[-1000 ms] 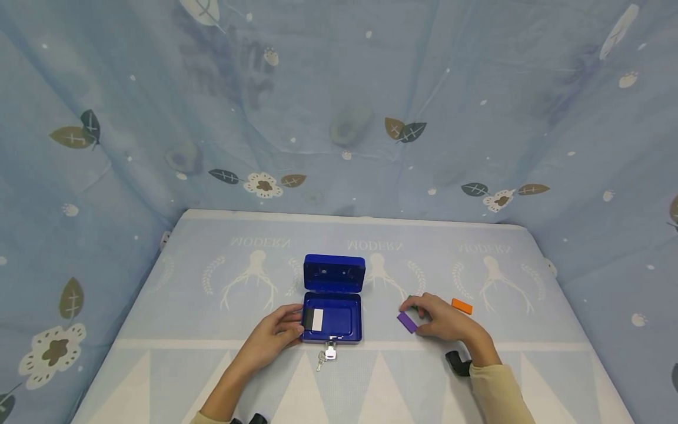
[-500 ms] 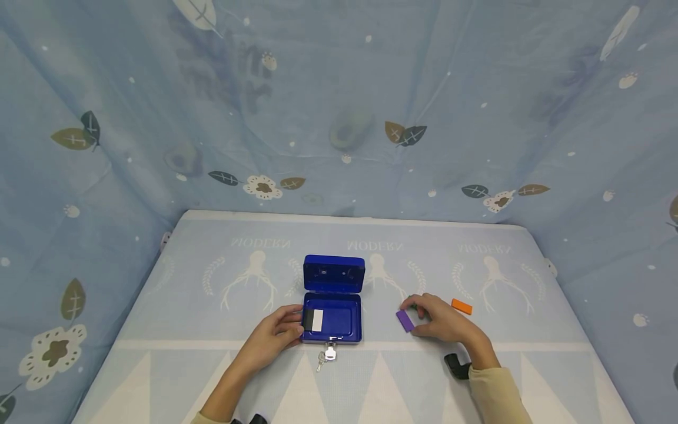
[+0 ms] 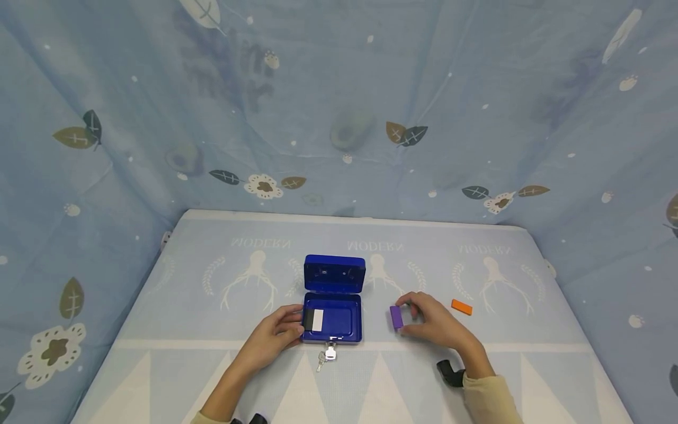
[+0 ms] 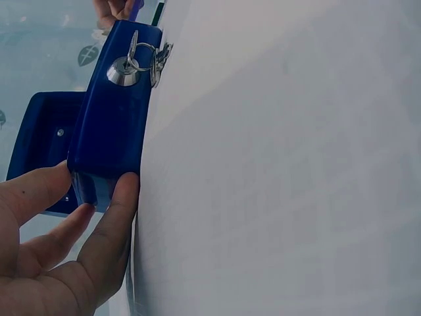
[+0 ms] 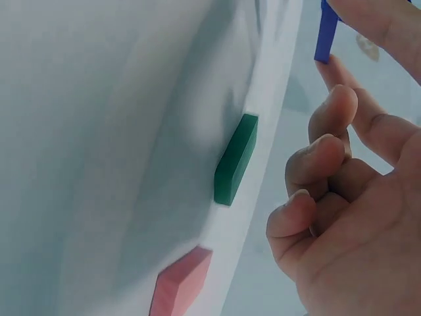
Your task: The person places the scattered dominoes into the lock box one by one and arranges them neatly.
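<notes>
A blue metal cash box (image 3: 350,318) stands on the table with its lid (image 3: 334,274) raised at the back. Inside, on the left, shows a black-and-white patch (image 3: 317,320). Keys (image 3: 321,360) hang from the lock at the front. My left hand (image 3: 271,337) holds the box by its left side, fingers and thumb against the wall and rim. To the right of the box, my right hand (image 3: 434,323) pinches a purple block (image 3: 396,318) between thumb and index finger; its other fingers are curled. A green block (image 5: 235,160) lies below that hand, hidden in the head view.
An orange block (image 3: 461,307), pinkish in the right wrist view, lies right of my right hand. Black wrist gear (image 3: 451,374) sits under the right wrist. The patterned tabletop (image 3: 212,235) runs back to a blue printed curtain (image 3: 339,88).
My right hand has moved a little left, toward the box, with the purple block, which has turned more upright in the head view. The left hand and the box have stayed put.
</notes>
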Motion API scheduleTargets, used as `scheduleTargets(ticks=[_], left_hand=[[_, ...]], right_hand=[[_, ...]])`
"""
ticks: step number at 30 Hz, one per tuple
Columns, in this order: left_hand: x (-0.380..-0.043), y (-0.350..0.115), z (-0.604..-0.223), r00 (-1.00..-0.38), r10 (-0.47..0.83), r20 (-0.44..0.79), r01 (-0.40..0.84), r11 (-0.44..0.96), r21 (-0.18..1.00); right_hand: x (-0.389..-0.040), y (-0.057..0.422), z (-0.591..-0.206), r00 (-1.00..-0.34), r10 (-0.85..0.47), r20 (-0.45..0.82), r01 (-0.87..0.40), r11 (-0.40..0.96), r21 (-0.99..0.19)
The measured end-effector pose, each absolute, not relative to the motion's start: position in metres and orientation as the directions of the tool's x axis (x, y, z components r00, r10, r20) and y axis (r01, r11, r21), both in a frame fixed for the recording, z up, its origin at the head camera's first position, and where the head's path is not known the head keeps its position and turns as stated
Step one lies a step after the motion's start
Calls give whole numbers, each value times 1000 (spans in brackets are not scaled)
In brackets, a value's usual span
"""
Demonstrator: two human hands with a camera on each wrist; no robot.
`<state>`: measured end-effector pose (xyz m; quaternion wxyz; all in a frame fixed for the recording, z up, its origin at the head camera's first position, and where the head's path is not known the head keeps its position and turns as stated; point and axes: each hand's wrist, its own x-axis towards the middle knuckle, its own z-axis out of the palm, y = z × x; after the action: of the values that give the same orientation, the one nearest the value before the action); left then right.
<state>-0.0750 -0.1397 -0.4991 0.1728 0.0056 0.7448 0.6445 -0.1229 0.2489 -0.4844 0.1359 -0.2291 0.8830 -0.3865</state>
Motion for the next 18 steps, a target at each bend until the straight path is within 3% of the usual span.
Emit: scheduleTargets(ticks=[18], left_hand=[[-74, -139, -499, -943, 216, -251, -214, 181, 960]], right_hand=[[-112, 229, -484, -885, -464, -25, -282, 579, -765]])
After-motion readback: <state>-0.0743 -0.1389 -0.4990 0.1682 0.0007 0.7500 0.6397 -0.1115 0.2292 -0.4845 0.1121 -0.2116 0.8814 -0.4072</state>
